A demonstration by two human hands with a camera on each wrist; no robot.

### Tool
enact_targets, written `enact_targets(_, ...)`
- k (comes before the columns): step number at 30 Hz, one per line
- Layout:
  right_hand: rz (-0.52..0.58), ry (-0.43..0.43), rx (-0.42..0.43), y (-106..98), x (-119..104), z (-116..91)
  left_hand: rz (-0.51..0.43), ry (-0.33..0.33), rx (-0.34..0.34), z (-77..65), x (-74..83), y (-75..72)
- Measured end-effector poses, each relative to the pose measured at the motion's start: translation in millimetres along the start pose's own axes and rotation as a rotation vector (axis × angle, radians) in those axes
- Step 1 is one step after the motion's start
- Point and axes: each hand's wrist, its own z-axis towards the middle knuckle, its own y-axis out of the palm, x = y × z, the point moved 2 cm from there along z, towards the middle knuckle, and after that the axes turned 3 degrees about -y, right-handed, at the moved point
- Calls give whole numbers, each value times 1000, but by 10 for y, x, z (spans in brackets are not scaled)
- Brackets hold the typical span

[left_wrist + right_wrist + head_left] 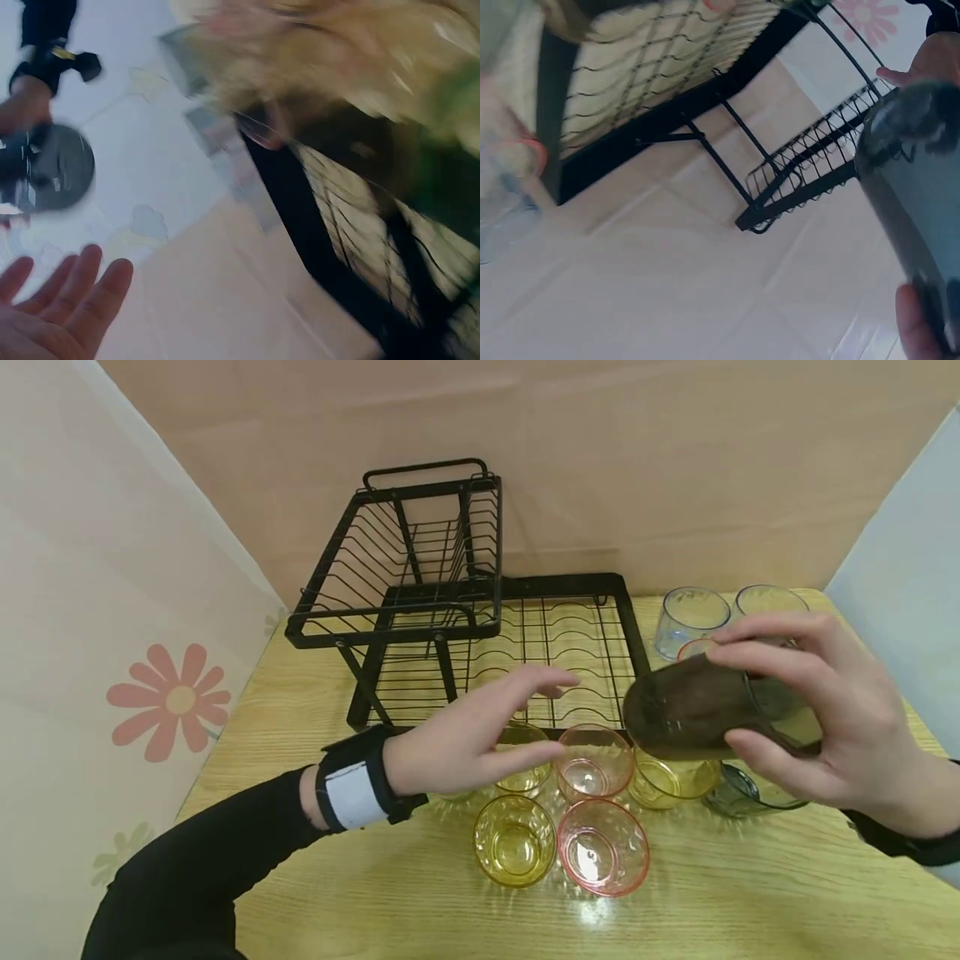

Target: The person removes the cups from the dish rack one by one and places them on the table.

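Note:
My right hand [847, 718] grips a dark smoky drinking glass [682, 706], tipped on its side with its base pointing left. In the right wrist view the same dark glass [922, 195] fills the right edge; in the left wrist view its round base shows blurred. My left hand [487, 727] is held over the glasses at the rack's front edge, fingers extended and nothing in its grasp. Below it stand a yellow glass [516, 852] and a pink-rimmed glass [602, 852], with a second pink glass [588, 752] behind.
A black two-tier dish rack [637, 643] stands at the back, its raised basket [390, 631] on the left. Clear blue-rimmed glasses [678, 631] stand right of it. Another yellow glass [667, 781] and a dark green glass [742, 802] are partly under the right hand.

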Motion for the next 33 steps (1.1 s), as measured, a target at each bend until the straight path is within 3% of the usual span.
enact_targets(7,-4,-130,-263,-80,-428,-220,326,119,24,-496,-191,3)
enact_targets(12,-83,-168,-429,-4,-682,-277,474,138,96,-761,-335,10)
enact_targets(16,-153,-168,-526,77,-764,-388,577,139,162,-921,-428,16)
enact_targets(24,-211,-88,-675,132,-765,-738,610,87,202,-1088,-466,30)
enact_targets(33,-252,-37,-728,169,-728,-1007,623,69,211,-1104,-461,39)
